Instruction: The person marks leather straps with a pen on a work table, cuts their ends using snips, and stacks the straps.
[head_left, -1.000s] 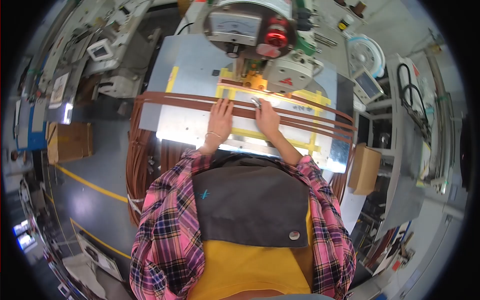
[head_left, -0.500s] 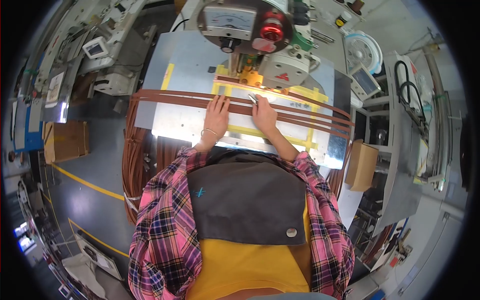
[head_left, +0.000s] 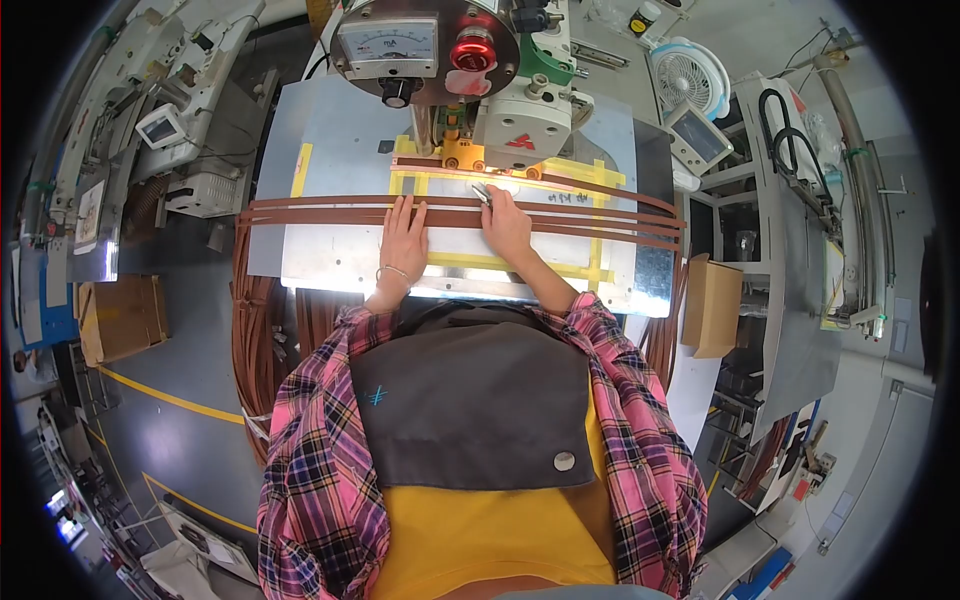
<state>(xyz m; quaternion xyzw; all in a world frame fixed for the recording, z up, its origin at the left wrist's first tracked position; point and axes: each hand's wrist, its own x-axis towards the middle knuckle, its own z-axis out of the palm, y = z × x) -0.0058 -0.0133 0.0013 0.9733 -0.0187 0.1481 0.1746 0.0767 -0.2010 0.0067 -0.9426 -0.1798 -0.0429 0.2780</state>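
Observation:
Several long brown straps (head_left: 330, 216) run from left to right across the pale work plate (head_left: 350, 262). My left hand (head_left: 402, 243) lies flat on them, fingers stretched out and pointing away from me. Right of it, my right hand (head_left: 507, 228) rests at the straps with its fingers closed round a small metal tool (head_left: 481, 193), whose tip points away to the left. Just beyond both hands, another brown strap (head_left: 600, 186) passes by the machine's lit sewing area, under the brass-coloured part (head_left: 464, 156). Yellow tape (head_left: 304, 170) marks the plate.
The machine head (head_left: 524, 128) with a dial and red knob stands ahead. Bundled brown straps (head_left: 255, 345) hang off the left edge. Cardboard boxes (head_left: 712, 306) stand on both sides. A fan (head_left: 690, 80) and a small screen (head_left: 699, 135) are at the right.
The view has shifted, so the machine and table sit farther left in the picture. Both hands keep nearly the same place on the straps, and the tool is still in my right hand.

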